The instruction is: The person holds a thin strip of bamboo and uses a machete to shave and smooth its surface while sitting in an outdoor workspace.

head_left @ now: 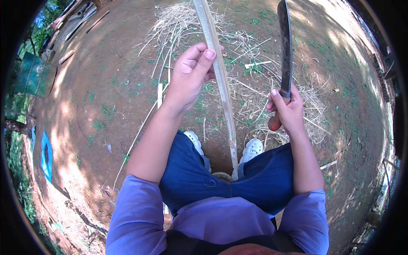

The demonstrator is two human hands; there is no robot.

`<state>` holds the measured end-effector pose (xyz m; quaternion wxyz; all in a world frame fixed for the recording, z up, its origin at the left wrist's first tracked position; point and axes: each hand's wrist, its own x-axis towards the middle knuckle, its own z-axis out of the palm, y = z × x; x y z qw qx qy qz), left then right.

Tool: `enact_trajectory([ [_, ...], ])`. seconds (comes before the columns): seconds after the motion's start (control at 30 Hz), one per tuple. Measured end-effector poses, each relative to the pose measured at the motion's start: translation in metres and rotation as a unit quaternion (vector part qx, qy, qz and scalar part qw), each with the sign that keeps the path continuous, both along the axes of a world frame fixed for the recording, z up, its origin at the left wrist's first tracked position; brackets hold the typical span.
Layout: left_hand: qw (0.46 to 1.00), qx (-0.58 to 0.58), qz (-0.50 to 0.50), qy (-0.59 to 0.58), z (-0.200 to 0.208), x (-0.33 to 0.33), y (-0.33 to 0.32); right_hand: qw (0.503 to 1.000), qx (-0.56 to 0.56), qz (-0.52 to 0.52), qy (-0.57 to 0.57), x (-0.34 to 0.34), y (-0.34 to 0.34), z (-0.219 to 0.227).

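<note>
Over on the far left, a green panel (pixel 33 75) stands at the edge of the dirt, with a blue piece (pixel 47 158) nearer the person and a short log (pixel 66 57) lying a bit beyond. Coming in from there, I see the left hand (pixel 189 74) raised, closed on a long pale strip (pixel 221 80), thumb pressed flat on its face and fingers curled behind. The strip slants between the knees, its upper end running out of sight and its lower end down near the right shoe (pixel 252 149); what it rests on, I can't make out. The left shoe (pixel 194 140) shows just past the blue trousers (pixel 187 170). Ahead on the ground lies a heap of shavings (pixel 180 21). Further right, the right hand (pixel 291 110) is wrapped round the handle of a big knife (pixel 285 51), dark blade pointing up, well apart from the strip. Looser scraps (pixel 314 104) litter the dirt beside that hand.
</note>
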<state>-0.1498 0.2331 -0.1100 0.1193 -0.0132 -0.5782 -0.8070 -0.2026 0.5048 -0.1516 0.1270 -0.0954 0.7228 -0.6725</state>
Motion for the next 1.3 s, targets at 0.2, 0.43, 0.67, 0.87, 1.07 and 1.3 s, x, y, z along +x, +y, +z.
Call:
enact_trajectory([
  [0.2, 0.995, 0.084, -0.046, 0.035, -0.004, 0.001, 0.016, 0.984, -0.076, 0.108, 0.118, 0.021, 0.002, 0.014],
  [0.43, 0.996, 0.011, -0.093, -0.008, -0.005, 0.006, 0.041, 0.957, 0.057, 0.157, 0.239, 0.028, 0.007, 0.030],
  [0.67, 0.988, 0.019, -0.149, -0.036, -0.015, 0.006, 0.049, 0.953, 0.119, 0.153, 0.233, 0.016, 0.004, 0.031],
  [0.87, 0.982, 0.015, -0.178, -0.056, -0.021, 0.008, 0.051, 0.943, 0.148, 0.139, 0.263, 0.006, 0.008, 0.030],
  [1.07, 0.983, -0.022, -0.175, -0.055, -0.020, 0.012, 0.054, 0.940, 0.163, 0.129, 0.271, 0.007, 0.007, 0.033],
  [1.3, 0.983, -0.009, -0.176, -0.048, -0.016, 0.020, 0.068, 0.962, 0.120, -0.004, 0.247, -0.002, 0.020, 0.040],
])
